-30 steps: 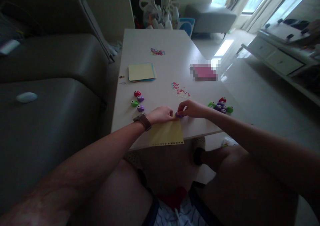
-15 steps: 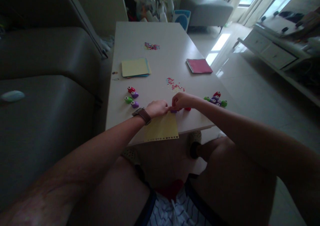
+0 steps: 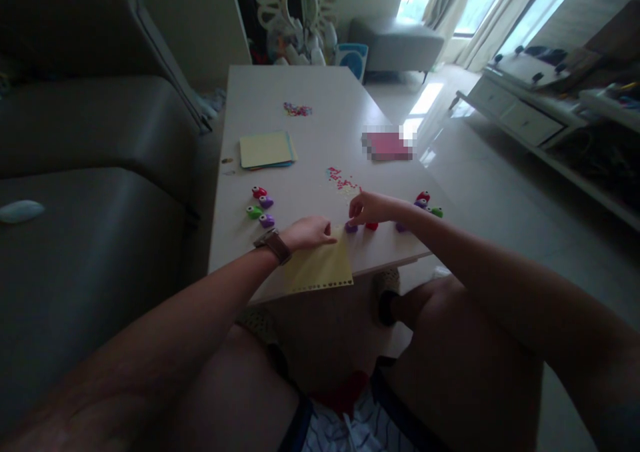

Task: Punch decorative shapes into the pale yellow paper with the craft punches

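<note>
- At the table's [image 3: 300, 92] near edge, the left hand [image 3: 311, 232] lies flat on a yellow sheet [image 3: 323, 269], fingers pressing its top edge; nothing is clasped.
- That sheet hangs partly over the table edge, a row of punched holes along its lower border.
- Right hand [image 3: 371, 207] hovers just above a purple punch [image 3: 351, 227] and a red punch [image 3: 371, 226], fingers curled; whether it grips either, I cannot tell.
- More punches [image 3: 429, 205] cluster behind the right wrist, and four more [image 3: 260, 205] sit to the left.
- Confetti [image 3: 341, 180] lies beyond the hands, a paper stack [image 3: 265, 149] farther back.
- Watch [image 3: 273, 244] on the left wrist.
</note>
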